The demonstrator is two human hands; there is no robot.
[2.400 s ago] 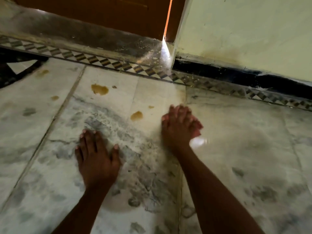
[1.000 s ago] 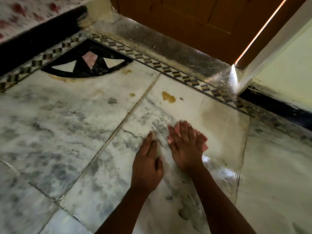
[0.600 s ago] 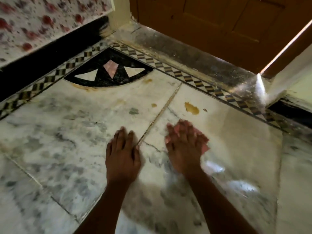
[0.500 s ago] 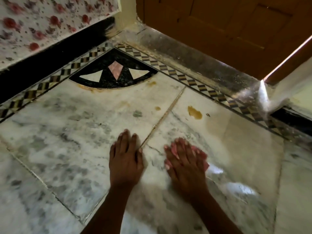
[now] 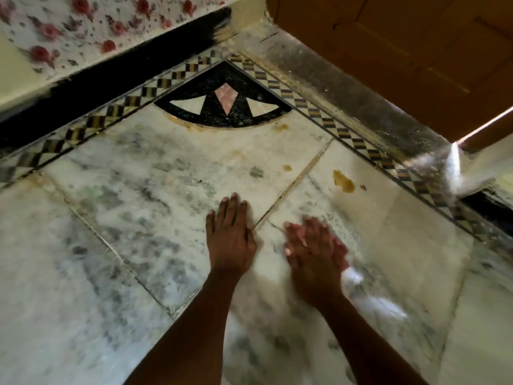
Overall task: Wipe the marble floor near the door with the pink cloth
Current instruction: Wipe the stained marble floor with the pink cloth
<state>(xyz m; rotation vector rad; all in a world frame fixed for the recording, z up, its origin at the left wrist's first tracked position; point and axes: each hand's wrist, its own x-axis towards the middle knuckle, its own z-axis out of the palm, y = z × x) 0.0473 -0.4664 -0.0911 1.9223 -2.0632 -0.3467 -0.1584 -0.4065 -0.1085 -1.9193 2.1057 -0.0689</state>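
While left hand (image 5: 229, 240) is lying flat, fingers spread, empty on white grey-veined marble floor (image 5: 144, 190), right hand (image 5: 313, 254) is pressing crumpled pink cloth (image 5: 340, 250) onto slab right of grout joint, blurred. Yellow-brown stain (image 5: 344, 180) is sitting just beyond. Checkered border strip (image 5: 347, 134) is running along grey threshold under brown wooden door (image 5: 402, 51); black fan-shaped corner inlay (image 5: 222, 109) is lying beside floral wall tiles (image 5: 83, 31).

Marble floor (image 5: 155, 190), pink cloth (image 5: 340, 250) (blurred), brown stain (image 5: 344, 182)
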